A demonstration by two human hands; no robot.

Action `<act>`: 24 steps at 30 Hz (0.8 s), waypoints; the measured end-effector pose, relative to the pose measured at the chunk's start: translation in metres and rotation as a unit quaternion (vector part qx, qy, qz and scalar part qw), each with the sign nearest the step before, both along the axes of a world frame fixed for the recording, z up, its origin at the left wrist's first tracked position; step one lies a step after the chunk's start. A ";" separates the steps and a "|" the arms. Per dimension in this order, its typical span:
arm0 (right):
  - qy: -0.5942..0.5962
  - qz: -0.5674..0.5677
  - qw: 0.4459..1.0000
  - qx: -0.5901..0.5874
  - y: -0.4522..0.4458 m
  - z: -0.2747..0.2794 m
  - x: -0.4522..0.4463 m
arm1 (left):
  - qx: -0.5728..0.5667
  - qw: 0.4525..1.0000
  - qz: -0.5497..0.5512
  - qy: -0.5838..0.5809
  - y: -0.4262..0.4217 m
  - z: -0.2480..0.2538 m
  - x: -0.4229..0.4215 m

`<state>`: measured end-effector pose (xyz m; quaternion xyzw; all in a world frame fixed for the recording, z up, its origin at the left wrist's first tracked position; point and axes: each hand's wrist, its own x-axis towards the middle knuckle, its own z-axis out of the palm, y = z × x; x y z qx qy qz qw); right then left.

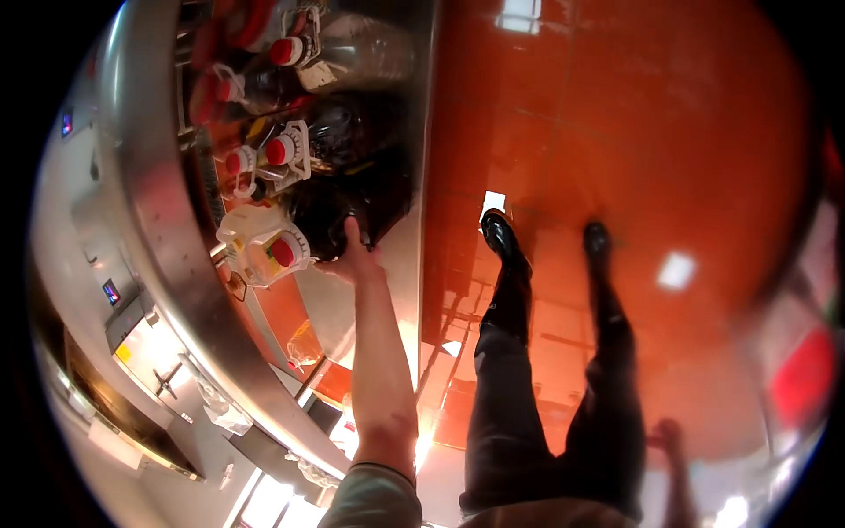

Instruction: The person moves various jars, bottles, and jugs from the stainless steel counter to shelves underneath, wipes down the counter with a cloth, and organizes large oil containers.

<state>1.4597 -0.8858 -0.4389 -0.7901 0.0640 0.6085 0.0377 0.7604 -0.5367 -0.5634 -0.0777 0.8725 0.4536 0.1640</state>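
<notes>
My left hand reaches into the shelf under the counter. Its fingers are closed around a large dark bottle that lies on its side. A red cap with a white collar is close to these fingers. Just above lies another dark bottle, with a red cap and a white carry handle. My right hand hangs low beside my right leg, dim and blurred, so its fingers cannot be made out.
A clear plastic bottle lies at the top of the shelf. The steel counter edge curves along the left. My shoes stand on a shiny orange tiled floor. A small clear bottle sits lower down.
</notes>
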 end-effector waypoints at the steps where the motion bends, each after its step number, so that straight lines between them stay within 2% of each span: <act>1: -0.005 -0.005 1.000 -0.001 -0.002 0.002 0.000 | -0.004 1.000 0.003 -0.003 0.001 -0.003 -0.004; 8: -0.005 -0.022 1.000 -0.017 -0.044 -0.012 0.014 | -0.002 0.999 0.046 0.015 0.021 -0.011 -0.031; 10: 0.012 0.006 1.000 -0.025 -0.059 -0.019 0.019 | 0.001 1.000 0.030 -0.004 0.017 -0.013 -0.039; 13: 0.040 0.076 0.996 0.039 -0.073 -0.025 0.023 | -0.028 0.999 -0.027 -0.033 0.004 -0.008 -0.041; 15: 0.029 0.027 0.999 0.023 -0.064 -0.021 0.018 | -0.081 0.994 -0.071 -0.019 -0.016 0.012 -0.017; 16: 0.025 0.002 0.999 0.021 -0.053 -0.022 0.013 | -0.225 0.959 -0.163 0.055 -0.044 0.004 -0.011; 17: 0.040 0.007 0.999 0.006 -0.037 -0.020 0.014 | -0.311 0.909 -0.274 0.035 -0.081 0.010 0.006; 19: 0.038 -0.007 0.998 0.043 -0.025 -0.021 0.017 | -0.435 0.754 -0.490 0.048 -0.154 0.023 0.042; 20: 0.036 -0.010 0.997 0.063 -0.017 -0.023 0.025 | -0.423 0.773 -0.458 -0.112 -0.181 0.049 0.072; 21: 0.038 -0.027 0.995 0.087 0.006 -0.019 0.027 | -0.414 0.780 -0.450 -0.129 -0.239 0.046 0.087; 22: 0.021 -0.014 0.996 0.081 0.045 0.002 0.021 | -0.434 0.727 -0.509 -0.154 -0.265 0.079 0.111; 24: 0.012 0.056 0.993 0.107 0.098 0.019 0.020 | -0.461 0.477 -0.748 -0.004 -0.381 0.075 0.126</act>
